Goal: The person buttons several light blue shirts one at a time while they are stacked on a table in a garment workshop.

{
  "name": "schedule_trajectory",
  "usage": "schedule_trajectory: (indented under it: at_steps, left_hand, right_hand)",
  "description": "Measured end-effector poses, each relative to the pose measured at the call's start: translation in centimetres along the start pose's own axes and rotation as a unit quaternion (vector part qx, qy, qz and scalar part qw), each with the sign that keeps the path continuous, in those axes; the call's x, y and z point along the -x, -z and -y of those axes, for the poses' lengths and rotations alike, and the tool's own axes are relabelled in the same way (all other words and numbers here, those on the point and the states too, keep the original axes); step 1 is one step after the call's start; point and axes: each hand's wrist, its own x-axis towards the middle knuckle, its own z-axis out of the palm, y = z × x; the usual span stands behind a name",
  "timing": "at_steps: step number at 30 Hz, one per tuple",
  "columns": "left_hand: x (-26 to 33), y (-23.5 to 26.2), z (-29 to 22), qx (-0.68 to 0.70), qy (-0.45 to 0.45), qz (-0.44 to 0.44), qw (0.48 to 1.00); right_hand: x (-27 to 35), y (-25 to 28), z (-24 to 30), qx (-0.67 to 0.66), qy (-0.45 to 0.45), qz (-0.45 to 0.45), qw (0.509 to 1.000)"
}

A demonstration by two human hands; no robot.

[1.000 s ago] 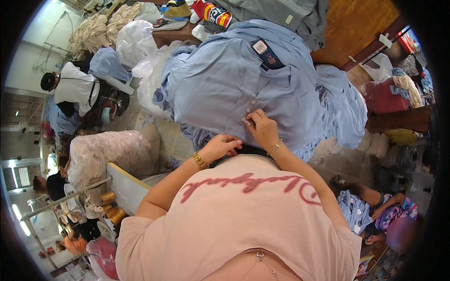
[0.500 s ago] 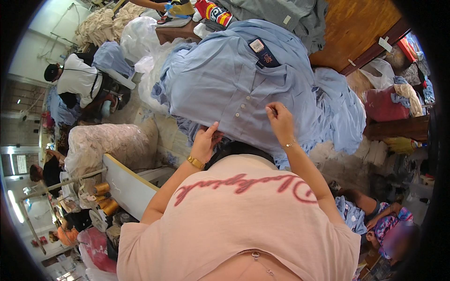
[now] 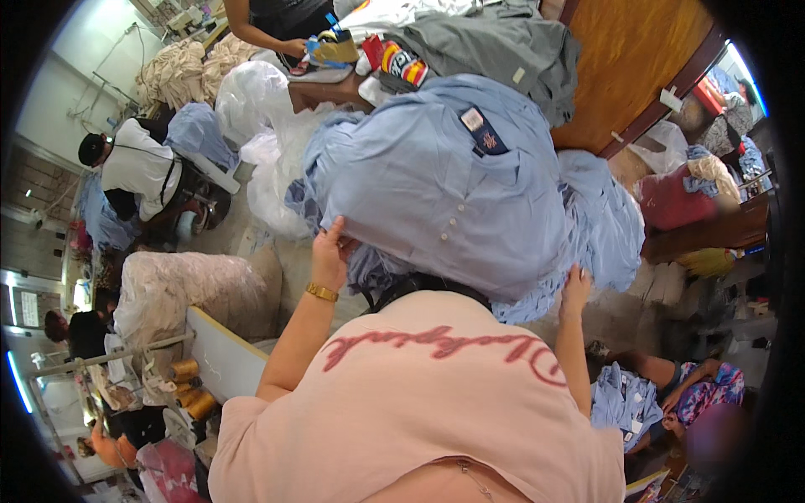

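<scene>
A light blue shirt [image 3: 394, 197] with a short row of pale buttons and a dark hang tag [image 3: 484, 132] lies spread over a heap of similar blue cloth in front of me. My left hand [image 3: 331, 251] grips its left near edge, thumb on top and fingers partly hidden beneath. At the right near edge, my right hand [image 3: 575, 289] has its fingers closed on the blue fabric. More blue garments [image 3: 599, 210] hang down on the right of the heap.
Behind the heap are grey garments [image 3: 495, 50] and a person's hand [image 3: 295, 48] by a tape dispenser [image 3: 331, 52]. Clear plastic bags [image 3: 256, 92] and a big wrapped bundle [image 3: 189, 285] stand to the left. A wooden panel [image 3: 629, 67] rises at back right; other people sit nearby.
My right hand has moved from above the shirt's buttons outward to its right near edge and closed on cloth. My left hand has shifted left along the edge. The shirt looks smoother.
</scene>
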Motion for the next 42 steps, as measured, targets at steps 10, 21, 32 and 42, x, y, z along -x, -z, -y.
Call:
schedule_trajectory:
  at_steps: [10, 21, 32, 42]
  left_hand:
    - [-9.1, 3.7, -3.7, 0.038, 0.023, -0.069, 0.997]
    - [-10.9, 8.0, -5.9, -0.411, -0.025, 0.191, 0.891]
    - [-7.2, 3.8, -11.7, -0.074, -0.152, 0.274, 0.947]
    - [-4.5, -0.3, -14.6, -0.139, -0.213, 0.284, 0.924]
  right_hand:
    - [11.9, -6.3, -4.8, -0.185, -0.162, -0.038, 0.969]
    - [10.9, -5.5, -5.4, -0.389, -0.263, -0.043, 0.882]
    - [11.9, -7.6, -4.4, -0.324, -0.253, -0.119, 0.904]
    - [7.8, -5.9, -4.8, -0.268, -0.331, -0.130, 0.895]
